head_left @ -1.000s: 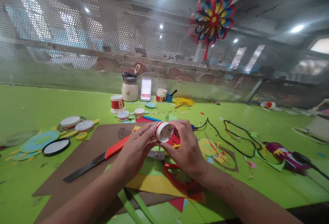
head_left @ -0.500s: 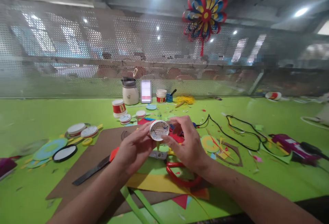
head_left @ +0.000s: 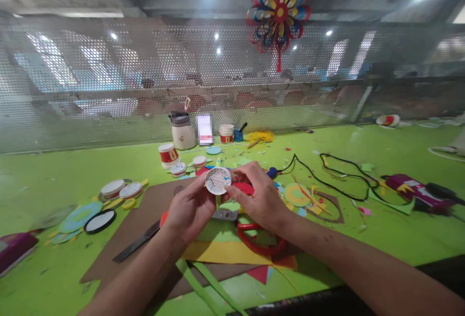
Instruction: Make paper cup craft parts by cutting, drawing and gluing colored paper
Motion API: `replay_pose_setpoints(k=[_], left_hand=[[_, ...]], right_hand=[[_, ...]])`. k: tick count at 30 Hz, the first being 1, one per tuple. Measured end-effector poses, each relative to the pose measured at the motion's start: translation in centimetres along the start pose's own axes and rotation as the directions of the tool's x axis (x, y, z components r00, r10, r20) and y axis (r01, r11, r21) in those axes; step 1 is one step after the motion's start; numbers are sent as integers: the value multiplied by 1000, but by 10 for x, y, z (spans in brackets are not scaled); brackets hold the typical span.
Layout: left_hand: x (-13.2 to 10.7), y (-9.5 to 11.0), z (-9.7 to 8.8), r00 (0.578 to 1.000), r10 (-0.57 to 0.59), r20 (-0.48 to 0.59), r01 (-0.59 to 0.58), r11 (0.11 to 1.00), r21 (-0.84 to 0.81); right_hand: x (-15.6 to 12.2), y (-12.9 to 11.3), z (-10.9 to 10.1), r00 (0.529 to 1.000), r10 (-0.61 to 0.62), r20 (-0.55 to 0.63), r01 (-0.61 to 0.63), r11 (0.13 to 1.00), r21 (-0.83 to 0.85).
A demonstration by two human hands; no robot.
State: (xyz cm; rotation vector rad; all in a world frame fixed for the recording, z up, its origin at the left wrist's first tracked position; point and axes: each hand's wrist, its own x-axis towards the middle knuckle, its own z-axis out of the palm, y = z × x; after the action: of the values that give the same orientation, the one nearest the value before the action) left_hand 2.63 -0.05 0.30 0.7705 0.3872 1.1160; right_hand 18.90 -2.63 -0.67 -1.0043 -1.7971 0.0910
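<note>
Between my hands, over the middle of the table, is a small round white paper-cup piece (head_left: 218, 181) with a pattern of lines drawn on its round face. The face is turned toward me. My left hand (head_left: 191, 207) grips it from the left, thumb at its upper edge. At its right edge is my right hand (head_left: 259, 195), thumb and curled fingers closing on the rim. Below my right hand lie red-handled scissors (head_left: 261, 253). A black-bladed knife (head_left: 136, 242) with an orange-red handle part rests under my left forearm on brown cardboard (head_left: 109, 243).
Several white lids (head_left: 112, 188) and a black ring (head_left: 100, 221) lie at the left. A white jug (head_left: 182, 132), a phone (head_left: 205, 128) and red-and-white paper cups (head_left: 168, 155) stand behind. On the right runs a black cord (head_left: 305, 173) near a purple tool (head_left: 416, 191). Paper scraps litter the green table.
The cup piece has tilted, so its lined face shows more fully. My right fingers have come closer to its rim. The whole view has shifted slightly.
</note>
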Motion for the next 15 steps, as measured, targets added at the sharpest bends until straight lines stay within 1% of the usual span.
replay_pose_setpoints(k=[7,10,13,15], left_hand=[[3,-2,0,998,-7,-60,5,1000,-22],[3,-2,1,996,-13,-94,11,1000,-28],[3,-3,3,993,-41,-115,39,999,-18],[2,-3,4,993,-61,-103,62,998,-1]], right_hand=[[-1,3,5,998,55,41,-60,990,131],[-2,4,8,990,122,69,-134,966,222],[-1,4,10,967,231,105,-253,907,336],[0,5,11,939,314,141,-344,834,432]])
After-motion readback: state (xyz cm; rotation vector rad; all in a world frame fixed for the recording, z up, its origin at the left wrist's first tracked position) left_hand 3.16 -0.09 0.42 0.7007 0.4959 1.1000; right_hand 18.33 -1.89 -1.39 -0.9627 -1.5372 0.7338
